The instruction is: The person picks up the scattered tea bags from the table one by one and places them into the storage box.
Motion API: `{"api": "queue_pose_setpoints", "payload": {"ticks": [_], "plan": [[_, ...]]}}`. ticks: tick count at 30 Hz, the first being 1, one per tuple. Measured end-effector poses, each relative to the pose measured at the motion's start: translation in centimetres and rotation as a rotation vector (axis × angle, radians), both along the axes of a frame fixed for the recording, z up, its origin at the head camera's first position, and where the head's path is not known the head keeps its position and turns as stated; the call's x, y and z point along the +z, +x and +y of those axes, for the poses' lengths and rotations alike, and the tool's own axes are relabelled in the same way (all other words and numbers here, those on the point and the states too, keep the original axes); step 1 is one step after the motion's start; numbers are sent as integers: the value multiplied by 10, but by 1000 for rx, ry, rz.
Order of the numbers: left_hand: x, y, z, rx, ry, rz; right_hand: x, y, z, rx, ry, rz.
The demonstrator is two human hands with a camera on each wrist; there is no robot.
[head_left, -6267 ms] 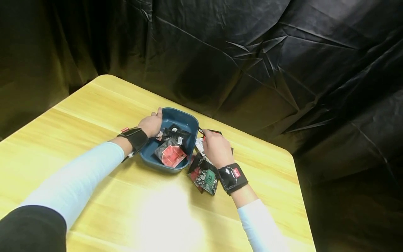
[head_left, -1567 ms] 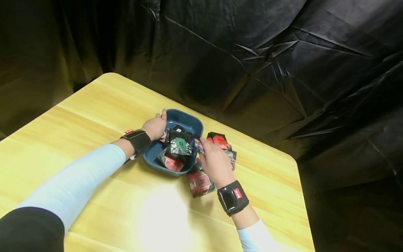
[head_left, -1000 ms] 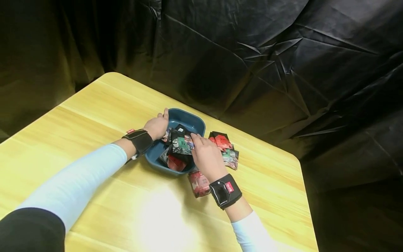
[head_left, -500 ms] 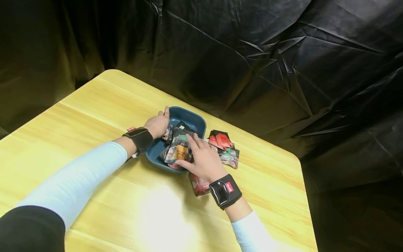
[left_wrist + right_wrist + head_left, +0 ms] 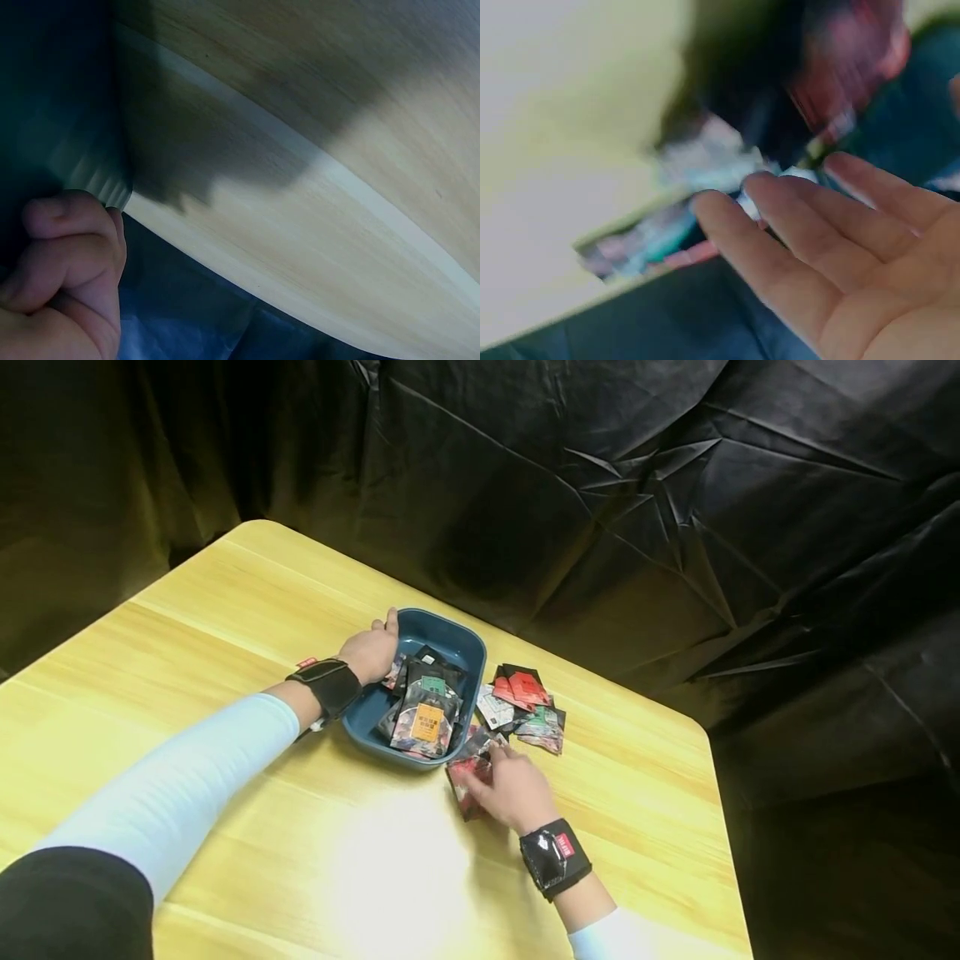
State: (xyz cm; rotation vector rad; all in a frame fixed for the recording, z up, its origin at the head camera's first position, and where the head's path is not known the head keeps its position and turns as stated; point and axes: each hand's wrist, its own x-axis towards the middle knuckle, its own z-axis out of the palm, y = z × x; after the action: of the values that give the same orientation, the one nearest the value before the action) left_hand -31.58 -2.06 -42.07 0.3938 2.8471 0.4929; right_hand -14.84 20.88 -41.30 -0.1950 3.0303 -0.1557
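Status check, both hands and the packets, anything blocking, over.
Left hand grips blue bin. Right hand over red packet beside the bin, touch unclear. Orange-labelled packet atop others in the bin. No obstruction seen.

We see a yellow wood-grain counter [image 5: 225,610] filling the left and lower middle of the frame, carrying a blue bin [image 5: 450,631] at centre, a sachet heap [image 5: 523,693] to its right, and a red-patterned sachet [image 5: 465,770] below.
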Motion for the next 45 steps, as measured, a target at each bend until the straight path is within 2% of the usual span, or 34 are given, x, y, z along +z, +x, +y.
{"api": "queue_pose_setpoints", "payload": {"ticks": [4, 8, 10, 13, 17, 21, 28, 33, 42, 45], "plan": [[0, -1, -2, 0, -1, -5, -14, 9, 2, -19, -16, -72], [1, -3, -4, 3, -3, 3, -15, 10, 3, -12, -52, -91], [1, -4, -5, 5, -5, 7, -15, 8, 5, 9, -53, -50], [0, -4, -6, 10, -7, 8, -16, 6, 9, 51, -18, 109], [-2, -5, -7, 15, -5, 7, -3, -1, 11, 47, 9, 273], [-3, -5, -9, 15, -7, 12, 18, -16, 3, 61, -7, 336], [-7, -3, -8, 9, -4, 18, 39, -31, -20, 120, -11, 362], [-7, -3, -5, 3, -1, 30, 43, -35, -35, 170, 6, 364], [-5, -1, -1, -5, 9, 30, 48, -40, -55, 274, 74, 429], [-5, -2, -1, -3, 13, 35, 50, -40, -59, 287, 55, 384]]}}
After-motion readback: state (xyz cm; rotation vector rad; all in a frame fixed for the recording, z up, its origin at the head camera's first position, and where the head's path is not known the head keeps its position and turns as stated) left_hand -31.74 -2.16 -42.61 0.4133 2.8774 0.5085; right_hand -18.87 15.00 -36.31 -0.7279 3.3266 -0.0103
